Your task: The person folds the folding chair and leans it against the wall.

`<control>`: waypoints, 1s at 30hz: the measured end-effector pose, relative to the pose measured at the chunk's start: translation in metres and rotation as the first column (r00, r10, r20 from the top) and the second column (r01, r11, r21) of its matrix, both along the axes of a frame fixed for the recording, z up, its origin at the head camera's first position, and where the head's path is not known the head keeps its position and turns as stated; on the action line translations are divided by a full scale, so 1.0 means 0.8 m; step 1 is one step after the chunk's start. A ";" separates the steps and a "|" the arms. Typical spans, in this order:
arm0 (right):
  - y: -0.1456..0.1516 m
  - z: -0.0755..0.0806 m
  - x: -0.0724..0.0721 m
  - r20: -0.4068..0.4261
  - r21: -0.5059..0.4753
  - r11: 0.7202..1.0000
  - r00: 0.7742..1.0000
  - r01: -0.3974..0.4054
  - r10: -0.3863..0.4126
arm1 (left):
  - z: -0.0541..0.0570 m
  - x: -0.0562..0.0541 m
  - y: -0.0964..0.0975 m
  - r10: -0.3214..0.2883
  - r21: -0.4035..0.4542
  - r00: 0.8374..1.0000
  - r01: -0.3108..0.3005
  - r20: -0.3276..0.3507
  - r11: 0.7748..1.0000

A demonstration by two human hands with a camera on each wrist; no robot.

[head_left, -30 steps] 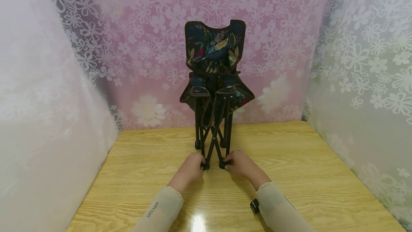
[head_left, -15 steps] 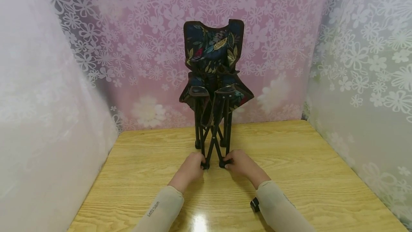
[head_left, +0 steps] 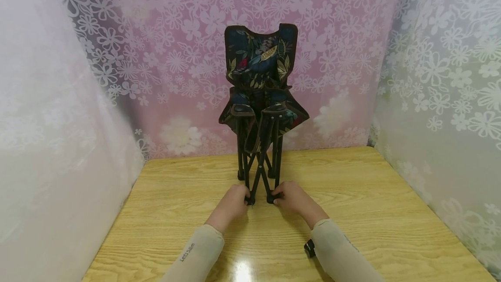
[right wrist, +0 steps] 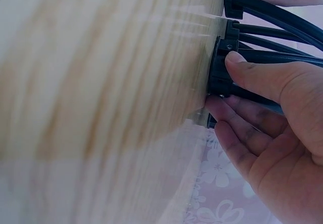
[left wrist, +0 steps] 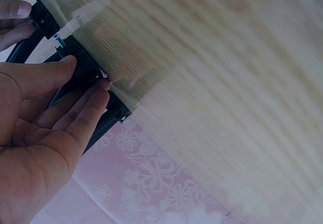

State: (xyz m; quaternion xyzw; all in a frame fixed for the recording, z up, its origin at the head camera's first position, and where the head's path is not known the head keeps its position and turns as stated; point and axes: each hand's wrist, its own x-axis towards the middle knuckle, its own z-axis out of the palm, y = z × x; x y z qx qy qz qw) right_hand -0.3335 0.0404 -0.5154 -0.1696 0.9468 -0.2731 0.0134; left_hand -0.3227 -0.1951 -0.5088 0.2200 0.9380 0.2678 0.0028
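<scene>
A folding camp chair [head_left: 259, 68] with dark leaf-print fabric and black tube legs stands upright, partly folded, toward the back of the table. My left hand [head_left: 233, 201] pinches the black plastic foot [head_left: 251, 201] of its front left leg between thumb and fingers. On the other side my right hand [head_left: 294, 200] grips the front right foot [head_left: 270, 198] likewise. In the left wrist view a small screw [left wrist: 58, 41] sticks out of the foot beside my thumb. The right wrist view has my right thumb on top of the black foot [right wrist: 219, 67], fingers curled below it.
The chair stands on a wood-grain table [head_left: 176, 195]. A small black object [head_left: 309, 248] lies by my right sleeve. A pink flowered curtain [head_left: 176, 55] hangs close behind the chair, with pale sheets [head_left: 442, 112] at both sides.
</scene>
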 end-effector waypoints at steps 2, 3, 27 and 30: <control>0.000 -0.001 0.000 0.003 -0.003 1.000 1.000 0.001 -0.001 | 0.000 0.000 0.000 -0.003 0.006 1.000 0.003 0.001 1.000; 0.001 -0.001 -0.001 0.000 -0.006 1.000 1.000 -0.001 0.001 | 0.000 -0.001 0.000 -0.005 0.006 1.000 0.005 -0.002 1.000; 0.001 0.000 -0.003 -0.005 -0.019 1.000 1.000 -0.007 0.007 | -0.002 -0.009 0.002 0.000 -0.010 1.000 0.000 0.002 1.000; 0.001 0.001 -0.005 -0.011 -0.021 1.000 1.000 -0.014 0.013 | 0.001 -0.007 0.002 0.004 -0.008 1.000 -0.004 -0.001 1.000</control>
